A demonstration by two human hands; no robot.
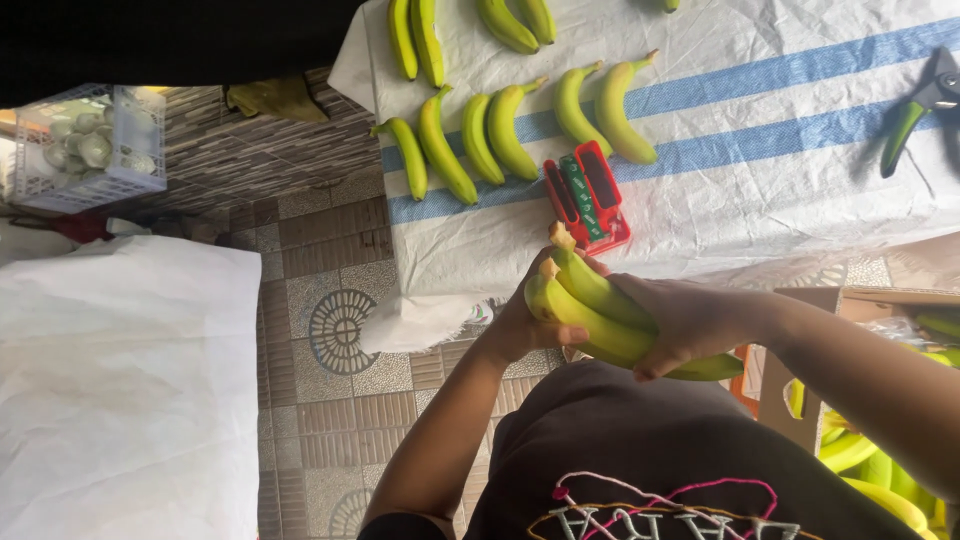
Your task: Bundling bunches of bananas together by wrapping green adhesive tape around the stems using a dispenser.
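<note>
Together, both hands clamp a small bunch of green bananas (600,310) just below the near edge of the table (800,200). Left hand (525,320) wraps the stem end, fingers closed round it; right hand (690,320) closes over the middle. On the table's striped white cloth lie loose bananas (500,135), a red tape dispenser (587,195) nearest the bunch, and green-handled shears (920,110) far right.

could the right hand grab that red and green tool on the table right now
Probably not at once: the right hand is wrapped around the banana bunch. The red and green tool lies uncovered just beyond.
</note>
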